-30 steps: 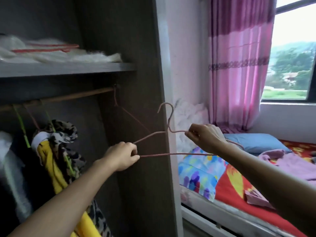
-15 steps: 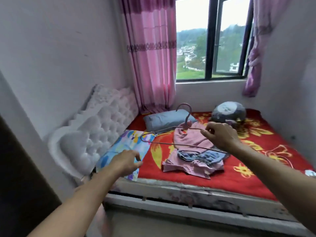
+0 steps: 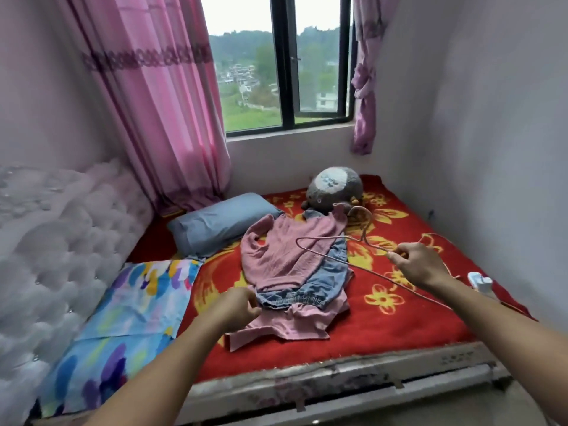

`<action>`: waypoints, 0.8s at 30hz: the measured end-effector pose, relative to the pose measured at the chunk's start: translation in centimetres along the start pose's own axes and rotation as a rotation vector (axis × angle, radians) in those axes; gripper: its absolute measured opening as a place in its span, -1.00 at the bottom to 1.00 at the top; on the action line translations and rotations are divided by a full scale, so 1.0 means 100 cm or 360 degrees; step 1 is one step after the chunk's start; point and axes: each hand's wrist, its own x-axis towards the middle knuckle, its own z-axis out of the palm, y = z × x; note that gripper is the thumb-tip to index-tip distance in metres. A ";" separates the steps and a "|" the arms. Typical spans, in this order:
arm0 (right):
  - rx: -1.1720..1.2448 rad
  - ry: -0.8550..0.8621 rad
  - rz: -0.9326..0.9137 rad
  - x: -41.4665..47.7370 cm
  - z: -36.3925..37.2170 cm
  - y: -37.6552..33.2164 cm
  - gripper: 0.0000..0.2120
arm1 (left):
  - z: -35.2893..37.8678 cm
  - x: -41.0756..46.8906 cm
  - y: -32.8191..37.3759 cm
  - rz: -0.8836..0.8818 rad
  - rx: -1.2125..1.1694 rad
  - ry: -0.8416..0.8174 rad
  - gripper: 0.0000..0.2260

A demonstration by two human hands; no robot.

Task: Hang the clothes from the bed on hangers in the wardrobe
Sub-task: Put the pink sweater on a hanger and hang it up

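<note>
A pink garment (image 3: 276,256) lies spread on the red flowered bed (image 3: 384,321), over blue jeans (image 3: 322,284) with an elastic waistband. My right hand (image 3: 419,262) pinches a thin pink wire hanger (image 3: 325,255) and holds it above the clothes, hook pointing away. My left hand (image 3: 235,307) rests at the near left edge of the clothes, fingers curled at the waistband and pink fabric; a firm grip cannot be made out. The wardrobe is out of view.
A blue-grey pillow (image 3: 215,226) and a colourful pillow (image 3: 123,318) lie on the left by the white tufted headboard (image 3: 55,241). A grey plush toy (image 3: 335,187) sits near the window. A small white object (image 3: 481,281) lies at the bed's right edge by the wall.
The view turned from the wardrobe to the bed. My left hand let go of the hanger and reached down to the clothes. My right hand carried the hanger over the bed.
</note>
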 end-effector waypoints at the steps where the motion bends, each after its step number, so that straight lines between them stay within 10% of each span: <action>1: -0.0003 -0.0012 0.0057 0.012 0.007 0.004 -0.76 | -0.001 0.020 -0.003 0.0007 0.0028 -0.0033 -0.82; 24: 0.0282 -0.0088 0.0929 0.355 0.268 0.155 -0.82 | 0.132 0.403 -0.029 -0.0125 -0.0117 -0.0691 -0.88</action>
